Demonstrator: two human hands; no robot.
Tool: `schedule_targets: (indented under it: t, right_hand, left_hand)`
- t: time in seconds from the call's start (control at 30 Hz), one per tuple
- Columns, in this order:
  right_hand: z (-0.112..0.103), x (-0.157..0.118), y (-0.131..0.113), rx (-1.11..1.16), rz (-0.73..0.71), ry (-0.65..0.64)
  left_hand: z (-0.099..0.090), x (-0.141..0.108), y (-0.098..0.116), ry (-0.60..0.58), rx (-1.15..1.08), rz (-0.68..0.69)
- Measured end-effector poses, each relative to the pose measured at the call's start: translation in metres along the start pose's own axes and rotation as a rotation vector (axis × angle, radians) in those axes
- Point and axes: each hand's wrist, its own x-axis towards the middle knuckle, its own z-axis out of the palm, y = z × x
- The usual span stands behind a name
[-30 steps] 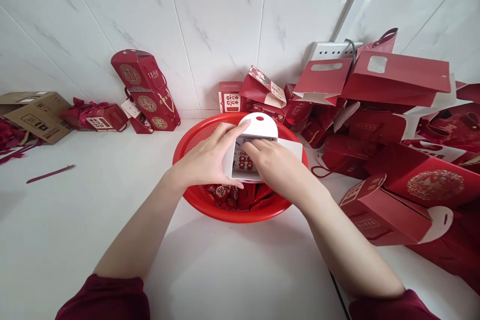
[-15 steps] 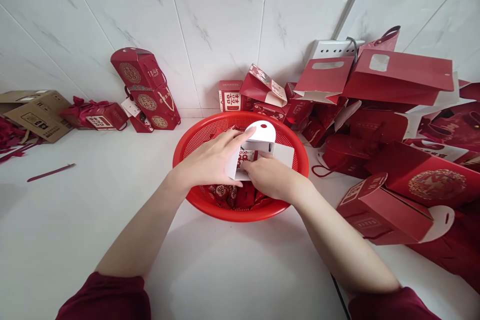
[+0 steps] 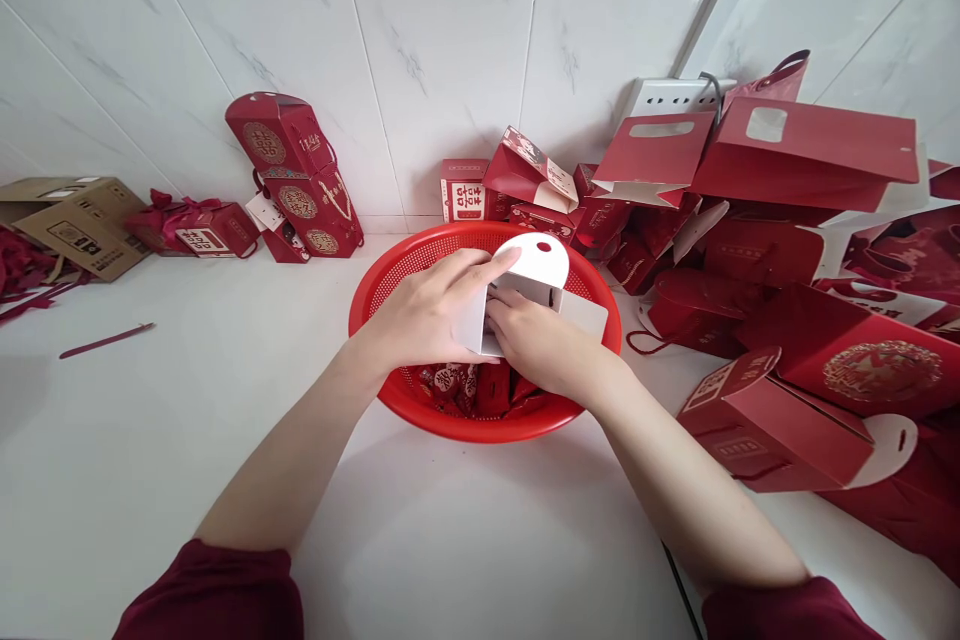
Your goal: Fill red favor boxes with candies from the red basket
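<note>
My left hand (image 3: 412, 315) is closed around the left side of a gift box (image 3: 536, 260) with a white inside, its lid flaps spread apart. The box is tilted over a red plastic basket (image 3: 480, 430). Into its opening reaches my right hand (image 3: 547, 345), with the fingertips hidden inside, so I cannot see whether they grip anything. Below the hands, red-wrapped sweets or small packets (image 3: 491, 388) with pale markings lie in the basket.
At right, red gift boxes (image 3: 885, 360) are heaped up, with a power strip (image 3: 675, 98) behind them. Two stacked red boxes (image 3: 300, 205) stand by the tiled wall. Further left are a brown cardboard box (image 3: 86, 230) and a thin dark-red strip (image 3: 105, 340).
My right hand has gone deeper into the box, and the red-and-white packet seen inside before is now hidden. The box has tilted slightly and shifted a little right in view.
</note>
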Motion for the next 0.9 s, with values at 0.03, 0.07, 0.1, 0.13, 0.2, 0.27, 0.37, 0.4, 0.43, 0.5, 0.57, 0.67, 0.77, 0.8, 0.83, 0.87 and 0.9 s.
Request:
schedule_targets:
  t: [0.03, 0.07, 0.1, 0.13, 0.2, 0.27, 0.37, 0.4, 0.43, 0.5, 0.57, 0.67, 0.77, 0.8, 0.83, 0.87, 0.9]
  right_hand:
    - [-0.001, -0.001, -0.001, -0.022, -0.017, -0.01]
    - [-0.001, -0.003, -0.002, -0.044, -0.034, -0.01]
    - [-0.002, -0.004, -0.003, -0.062, -0.054, -0.01]
    - [-0.002, -0.004, -0.003, -0.072, -0.081, -0.019]
    - [-0.002, -0.004, -0.004, -0.032, -0.139, -0.047]
    - [-0.004, -0.004, -0.003, 0.072, -0.165, -0.061]
    - [-0.016, -0.008, -0.003, 0.286, -0.112, 0.068]
    - [-0.022, -0.011, -0.002, 0.359, -0.095, 0.154]
    - [-0.029, -0.015, 0.0, 0.423, -0.084, 0.251]
    - [-0.042, -0.023, 0.006, 0.496, -0.05, 0.429]
    - [-0.048, -0.029, 0.017, 0.464, 0.032, 0.521]
    - [-0.042, -0.027, 0.039, 0.332, 0.225, 0.522]
    - [-0.026, -0.017, 0.056, 0.195, 0.344, 0.363]
    - [-0.021, -0.014, 0.059, 0.175, 0.351, 0.275]
    - [-0.016, -0.01, 0.062, 0.168, 0.345, 0.17]
    - [-0.013, -0.008, 0.063, 0.164, 0.331, 0.045]
    - [-0.01, -0.007, 0.063, 0.16, 0.306, -0.088]
  left_hand:
    - [0.0, 0.0, 0.0, 0.011, -0.002, -0.007]
    - [0.001, 0.0, 0.001, 0.021, -0.005, -0.006]
    - [0.001, -0.001, 0.001, 0.026, -0.012, 0.004]
    - [0.001, -0.001, 0.002, 0.027, -0.019, 0.024]
    - [0.001, -0.001, 0.004, 0.008, -0.023, 0.055]
    - [0.0, -0.001, 0.005, -0.019, -0.013, 0.042]
    - [-0.003, 0.0, 0.0, 0.011, 0.003, -0.115]
    - [-0.004, 0.001, -0.003, 0.043, 0.005, -0.191]
    - [-0.005, 0.001, -0.008, 0.083, 0.009, -0.271]
    - [-0.005, 0.002, -0.02, 0.172, 0.027, -0.417]
    - [-0.004, 0.002, -0.031, 0.245, 0.06, -0.562]
    - [0.001, 0.001, -0.041, 0.255, 0.095, -0.749]
    - [0.003, 0.0, -0.043, 0.253, 0.085, -0.825]
    - [0.004, 0.0, -0.042, 0.261, 0.077, -0.83]
    - [0.004, 0.0, -0.042, 0.268, 0.069, -0.832]
    - [0.003, 0.0, -0.042, 0.271, 0.061, -0.834]
    - [0.003, -0.001, -0.042, 0.27, 0.054, -0.834]
